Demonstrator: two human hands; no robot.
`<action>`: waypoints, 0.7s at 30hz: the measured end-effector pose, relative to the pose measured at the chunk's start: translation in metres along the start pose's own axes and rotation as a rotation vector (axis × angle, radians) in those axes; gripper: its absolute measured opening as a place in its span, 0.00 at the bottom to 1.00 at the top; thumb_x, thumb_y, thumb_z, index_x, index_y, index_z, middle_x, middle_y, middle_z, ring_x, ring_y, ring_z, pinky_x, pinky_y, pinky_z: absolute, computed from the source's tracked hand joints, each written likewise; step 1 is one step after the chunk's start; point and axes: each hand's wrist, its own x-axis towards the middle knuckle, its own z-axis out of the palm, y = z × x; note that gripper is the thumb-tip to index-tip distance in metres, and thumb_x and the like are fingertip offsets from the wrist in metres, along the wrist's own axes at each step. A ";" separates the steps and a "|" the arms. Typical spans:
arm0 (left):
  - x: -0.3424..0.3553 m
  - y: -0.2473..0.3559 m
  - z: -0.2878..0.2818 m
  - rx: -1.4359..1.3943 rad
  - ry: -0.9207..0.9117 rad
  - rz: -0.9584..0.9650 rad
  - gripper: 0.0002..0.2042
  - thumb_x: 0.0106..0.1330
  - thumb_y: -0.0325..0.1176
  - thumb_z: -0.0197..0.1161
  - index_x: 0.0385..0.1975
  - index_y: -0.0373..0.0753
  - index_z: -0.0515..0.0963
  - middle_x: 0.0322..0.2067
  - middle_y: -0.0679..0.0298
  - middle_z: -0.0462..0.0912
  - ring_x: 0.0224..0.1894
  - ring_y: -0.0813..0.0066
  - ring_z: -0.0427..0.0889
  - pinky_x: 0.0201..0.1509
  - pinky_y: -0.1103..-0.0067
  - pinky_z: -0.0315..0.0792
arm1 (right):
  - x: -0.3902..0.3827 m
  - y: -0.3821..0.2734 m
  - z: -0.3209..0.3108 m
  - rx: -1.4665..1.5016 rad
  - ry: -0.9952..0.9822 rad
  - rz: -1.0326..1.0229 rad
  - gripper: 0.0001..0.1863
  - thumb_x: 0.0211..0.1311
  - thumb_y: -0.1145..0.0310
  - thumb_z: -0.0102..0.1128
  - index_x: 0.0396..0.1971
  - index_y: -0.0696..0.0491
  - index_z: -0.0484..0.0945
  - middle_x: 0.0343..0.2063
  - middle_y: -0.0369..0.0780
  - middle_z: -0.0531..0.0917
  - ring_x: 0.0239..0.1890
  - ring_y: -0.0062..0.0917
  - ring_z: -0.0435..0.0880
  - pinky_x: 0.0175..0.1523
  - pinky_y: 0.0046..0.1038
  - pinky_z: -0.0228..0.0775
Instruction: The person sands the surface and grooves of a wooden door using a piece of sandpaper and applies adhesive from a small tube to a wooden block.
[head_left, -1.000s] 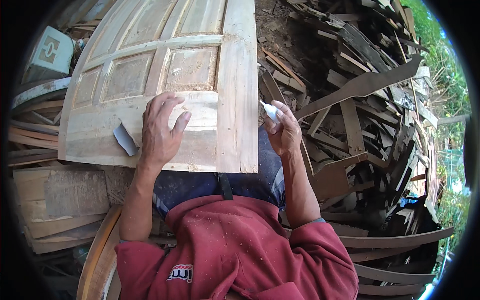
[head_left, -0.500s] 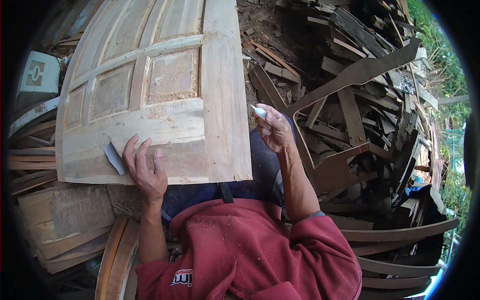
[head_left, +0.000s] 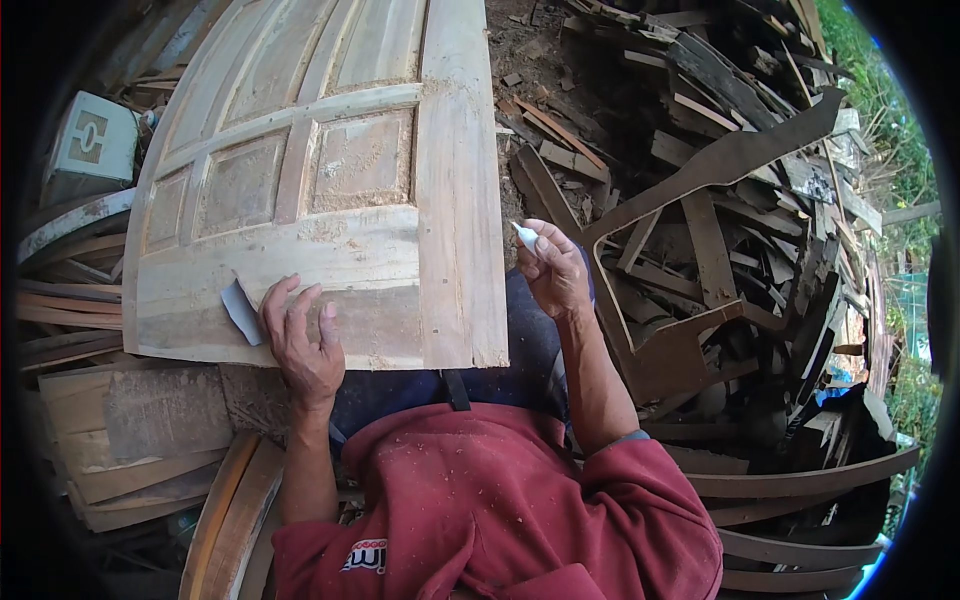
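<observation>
A pale wooden panelled door (head_left: 390, 240) lies before me, with sawdust in the grooves of its panels. My left hand (head_left: 305, 345) rests at the door's near edge, fingers apart and slightly bent, holding nothing. Just left of those fingers lies a curled grey sheet (head_left: 240, 312) that looks like sandpaper. Beyond the door's right edge, my right hand (head_left: 557, 272) is closed around a small white squeeze bottle (head_left: 526, 236), its narrow tip pointing up and left. Most of the bottle's body is hidden inside the fingers.
Scrap boards (head_left: 740, 200) are heaped on the right, with a curved brown wooden frame (head_left: 715, 150) leaning over them. Stacked planks (head_left: 150, 430) lie at the lower left. At the far left is a white box (head_left: 95, 145).
The whole view has shifted slightly, so the door sits a little lower and farther right. The right hand keeps hold of the bottle; the left hand stays on the door.
</observation>
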 end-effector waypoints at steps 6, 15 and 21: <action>0.003 0.001 0.001 -0.016 -0.003 -0.011 0.12 0.69 0.31 0.64 0.49 0.34 0.80 0.56 0.52 0.77 0.61 0.49 0.74 0.67 0.57 0.65 | 0.009 0.013 -0.011 -0.328 0.002 -0.029 0.19 0.66 0.72 0.72 0.55 0.58 0.81 0.35 0.32 0.82 0.33 0.15 0.75 0.38 0.19 0.66; 0.009 0.008 -0.002 0.006 0.037 0.084 0.12 0.69 0.28 0.63 0.50 0.33 0.78 0.51 0.51 0.80 0.56 0.49 0.78 0.63 0.60 0.70 | -0.011 0.017 -0.001 -0.609 0.224 -0.381 0.16 0.64 0.70 0.75 0.50 0.55 0.81 0.37 0.30 0.81 0.36 0.13 0.77 0.43 0.18 0.70; 0.029 0.048 -0.001 -0.301 -0.047 0.118 0.15 0.70 0.28 0.64 0.55 0.33 0.78 0.47 0.54 0.82 0.51 0.59 0.80 0.58 0.67 0.73 | -0.008 0.012 0.010 -0.448 0.037 -0.220 0.18 0.62 0.72 0.75 0.51 0.55 0.83 0.40 0.34 0.84 0.38 0.17 0.81 0.43 0.20 0.73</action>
